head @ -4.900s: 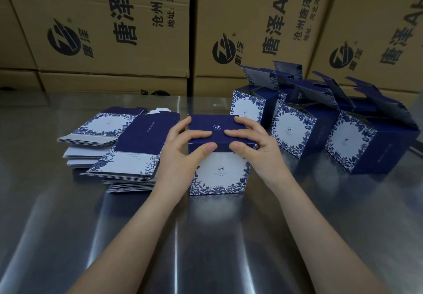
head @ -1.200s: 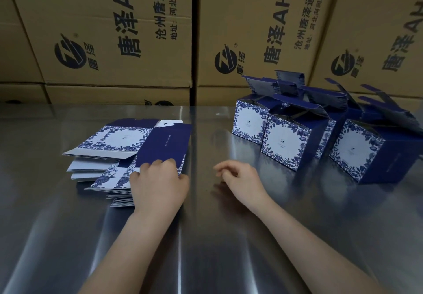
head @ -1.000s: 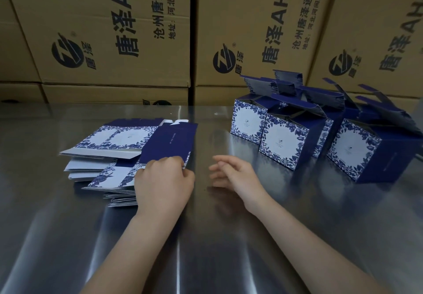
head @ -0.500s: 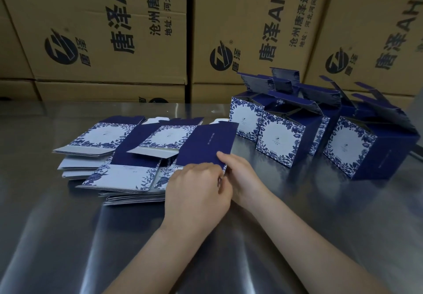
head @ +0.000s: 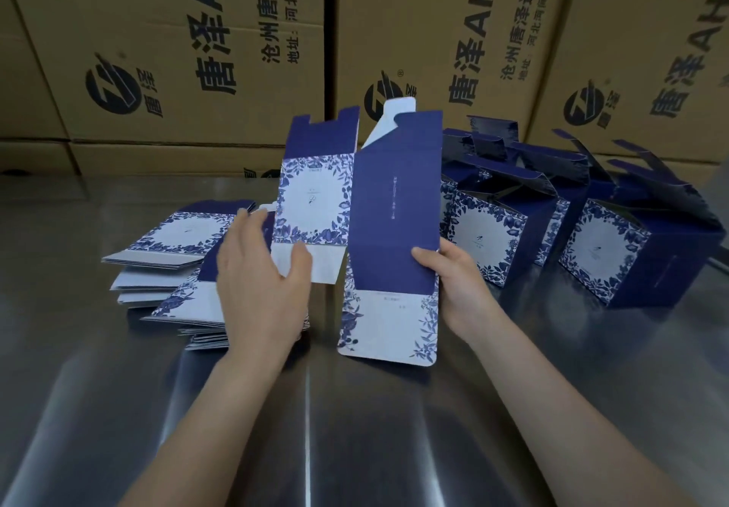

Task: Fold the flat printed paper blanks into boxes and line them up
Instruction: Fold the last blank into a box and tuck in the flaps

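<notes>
Brown printed cartons [head: 197, 52] stand stacked behind the steel worktop [head: 355, 427]. Over its middle, a paper blank [head: 394, 210] is held upright and partly opened, with a floral panel on the left and a navy one on the right. The right hand [head: 453, 281] pinches the blank's lower right edge. The left hand [head: 256, 289] is spread loose, its thumb against the white lower flap. More flat blanks [head: 173, 238] lie stacked toward the left edge. Folded boxes [head: 489, 238] with raised lids stand in a row toward the far right corner.
</notes>
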Action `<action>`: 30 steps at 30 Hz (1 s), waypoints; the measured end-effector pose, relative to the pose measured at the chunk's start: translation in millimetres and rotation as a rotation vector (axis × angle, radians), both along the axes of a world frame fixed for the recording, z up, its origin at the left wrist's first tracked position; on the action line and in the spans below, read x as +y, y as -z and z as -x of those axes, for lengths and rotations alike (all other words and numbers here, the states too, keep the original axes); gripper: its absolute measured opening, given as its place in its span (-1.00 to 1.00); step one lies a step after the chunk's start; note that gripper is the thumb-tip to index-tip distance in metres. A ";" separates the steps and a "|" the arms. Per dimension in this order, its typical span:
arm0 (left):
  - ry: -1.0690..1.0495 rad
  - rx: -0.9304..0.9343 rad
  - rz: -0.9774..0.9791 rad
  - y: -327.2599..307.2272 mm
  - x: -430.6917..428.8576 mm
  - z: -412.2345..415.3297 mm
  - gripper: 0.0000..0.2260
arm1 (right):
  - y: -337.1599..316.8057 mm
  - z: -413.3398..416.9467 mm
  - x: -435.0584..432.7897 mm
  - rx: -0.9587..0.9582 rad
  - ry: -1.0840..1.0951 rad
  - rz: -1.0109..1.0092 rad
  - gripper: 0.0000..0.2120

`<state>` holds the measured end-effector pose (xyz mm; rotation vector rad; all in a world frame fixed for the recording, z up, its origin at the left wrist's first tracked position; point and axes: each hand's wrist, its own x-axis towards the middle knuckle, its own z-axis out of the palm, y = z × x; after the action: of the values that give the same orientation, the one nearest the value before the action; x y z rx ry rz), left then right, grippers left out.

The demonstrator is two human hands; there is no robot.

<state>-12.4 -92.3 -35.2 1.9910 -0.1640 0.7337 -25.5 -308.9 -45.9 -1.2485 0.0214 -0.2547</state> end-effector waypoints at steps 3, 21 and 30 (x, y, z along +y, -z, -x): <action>0.048 0.076 0.195 0.6 7.6 -6.6 -0.41 | -3.7 3.8 -5.1 -0.054 -0.010 0.037 -0.77; 0.438 0.009 0.621 -7.0 7.6 -7.8 -0.52 | -17.9 12.7 -3.9 -0.291 0.118 0.170 -0.71; 0.485 0.004 0.649 -4.4 4.8 -8.4 -0.60 | -22.5 19.7 3.4 -0.382 0.189 0.253 -0.74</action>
<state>-4.0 -87.5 -30.8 1.2625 -0.3434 0.3940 -45.3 -305.5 -23.4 -1.4325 -0.2287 -0.6736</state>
